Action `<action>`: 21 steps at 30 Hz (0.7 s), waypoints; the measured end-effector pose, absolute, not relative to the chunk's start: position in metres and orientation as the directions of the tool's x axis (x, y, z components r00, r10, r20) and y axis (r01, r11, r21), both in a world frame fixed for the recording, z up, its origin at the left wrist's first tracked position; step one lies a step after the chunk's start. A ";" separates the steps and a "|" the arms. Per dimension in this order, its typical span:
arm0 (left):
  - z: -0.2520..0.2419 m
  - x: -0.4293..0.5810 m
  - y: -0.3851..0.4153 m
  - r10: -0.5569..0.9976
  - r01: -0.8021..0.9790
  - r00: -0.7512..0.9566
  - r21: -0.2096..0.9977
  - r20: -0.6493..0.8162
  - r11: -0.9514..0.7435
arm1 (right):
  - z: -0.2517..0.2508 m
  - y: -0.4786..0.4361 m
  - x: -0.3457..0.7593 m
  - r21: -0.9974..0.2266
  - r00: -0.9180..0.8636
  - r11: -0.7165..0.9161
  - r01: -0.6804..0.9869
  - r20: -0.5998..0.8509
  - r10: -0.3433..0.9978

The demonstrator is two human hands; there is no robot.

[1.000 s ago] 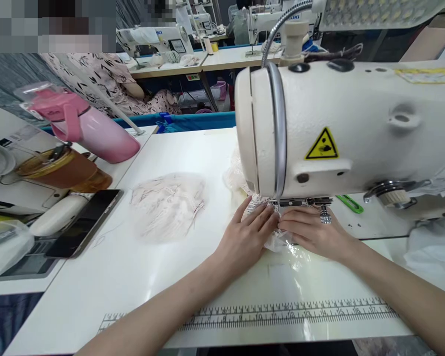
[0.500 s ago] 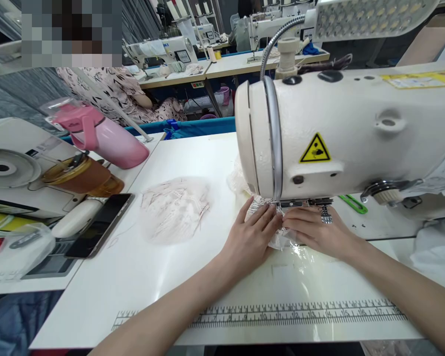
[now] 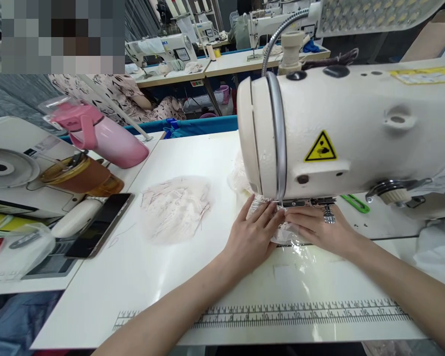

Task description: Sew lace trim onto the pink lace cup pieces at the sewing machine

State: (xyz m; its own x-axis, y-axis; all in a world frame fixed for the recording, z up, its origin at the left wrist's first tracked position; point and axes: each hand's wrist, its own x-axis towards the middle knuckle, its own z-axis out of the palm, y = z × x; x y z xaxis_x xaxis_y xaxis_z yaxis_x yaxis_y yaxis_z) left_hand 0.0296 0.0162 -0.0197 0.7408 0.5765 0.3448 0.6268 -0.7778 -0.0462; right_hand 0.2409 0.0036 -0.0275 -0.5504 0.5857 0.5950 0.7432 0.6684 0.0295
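A sheer white lace-like fabric (image 3: 287,234) lies under the head of a white sewing machine (image 3: 367,113), part of it showing behind the machine's left end. My left hand (image 3: 246,237) rests flat on this fabric, thumb spread away from the fingers. From the other side my right hand (image 3: 322,228) pinches the fabric's edge, its fingers together and its thumb hidden. The fingertips of both hands nearly meet beneath the needle area, which they and the machine head cover. A second sheer pale piece (image 3: 176,210) with reddish threads lies flat to the left.
Left of the work surface are a phone (image 3: 100,225), a pink bottle (image 3: 111,141) and a brown cup (image 3: 83,173). A ruler strip (image 3: 282,315) runs along the front edge. Green thread snips (image 3: 356,203) lie under the machine arm. Another person (image 3: 111,99) sits beyond.
The view has shifted slightly, so the machine appears a little farther right. Both hands keep nearly the same place on the fabric, whose front edge by the right hand has drawn in slightly.
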 end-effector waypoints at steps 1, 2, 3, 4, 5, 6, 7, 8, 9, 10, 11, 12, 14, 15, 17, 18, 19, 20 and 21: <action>-0.020 0.030 0.017 0.576 0.629 0.740 -0.053 0.346 -0.776 | -0.027 0.004 0.241 0.031 -0.550 0.671 0.741 0.600 0.581; -0.021 0.030 0.017 0.575 0.629 0.741 -0.060 0.346 -0.775 | -0.025 0.004 0.241 0.032 -0.552 0.675 0.737 0.606 0.573; -0.021 0.029 0.016 0.569 0.624 0.746 -0.068 0.346 -0.778 | -0.024 0.004 0.241 0.032 -0.554 0.678 0.734 0.605 0.572; -0.022 0.028 0.016 0.555 0.613 0.756 -0.077 0.347 -0.786 | -0.021 0.004 0.240 0.030 -0.562 0.682 0.731 0.594 0.576; -0.022 0.027 0.016 0.535 0.594 0.771 -0.089 0.347 -0.799 | -0.019 0.004 0.239 0.031 -0.567 0.681 0.731 0.583 0.582; -0.023 0.026 0.016 0.510 0.571 0.788 -0.103 0.345 -0.814 | -0.017 0.003 0.238 0.037 -0.567 0.675 0.737 0.578 0.587; -0.024 0.024 0.016 0.483 0.546 0.806 -0.116 0.343 -0.829 | -0.015 0.003 0.236 0.052 -0.568 0.666 0.744 0.574 0.590; -0.024 0.022 0.016 0.459 0.523 0.821 -0.128 0.339 -0.843 | -0.014 0.002 0.235 0.073 -0.566 0.655 0.752 0.581 0.585; -0.025 0.020 0.016 0.441 0.504 0.834 -0.134 0.330 -0.853 | -0.013 0.002 0.233 0.099 -0.562 0.640 0.762 0.594 0.576; -0.025 0.017 0.017 0.431 0.490 0.845 -0.136 0.316 -0.861 | -0.014 0.002 0.232 0.128 -0.561 0.627 0.768 0.606 0.564; -0.025 0.015 0.019 0.425 0.478 0.854 -0.133 0.300 -0.868 | -0.015 0.002 0.231 0.155 -0.564 0.613 0.774 0.607 0.559; -0.025 0.013 0.020 0.421 0.468 0.862 -0.125 0.284 -0.875 | -0.016 0.003 0.230 0.178 -0.578 0.607 0.774 0.591 0.563; -0.024 0.010 0.024 0.415 0.450 0.874 -0.104 0.252 -0.887 | -0.020 0.003 0.229 0.211 -0.615 0.616 0.759 0.545 0.570; -0.023 0.008 0.027 0.411 0.443 0.879 -0.091 0.242 -0.892 | -0.022 0.003 0.228 0.219 -0.634 0.628 0.747 0.518 0.574; -0.020 0.006 0.030 0.406 0.431 0.884 -0.071 0.232 -0.899 | -0.026 0.002 0.228 0.212 -0.659 0.654 0.726 0.482 0.577; -0.019 0.005 0.032 0.402 0.426 0.886 -0.064 0.233 -0.902 | -0.028 0.001 0.228 0.200 -0.666 0.665 0.720 0.471 0.578; -0.018 0.005 0.033 0.396 0.420 0.887 -0.062 0.236 -0.905 | -0.031 0.000 0.228 0.185 -0.666 0.672 0.717 0.466 0.582; -0.016 0.005 0.034 0.392 0.417 0.888 -0.062 0.241 -0.907 | -0.033 0.000 0.227 0.169 -0.667 0.680 0.713 0.461 0.585; -0.015 0.005 0.034 0.389 0.415 0.888 -0.065 0.247 -0.907 | -0.035 -0.001 0.227 0.153 -0.668 0.689 0.709 0.460 0.585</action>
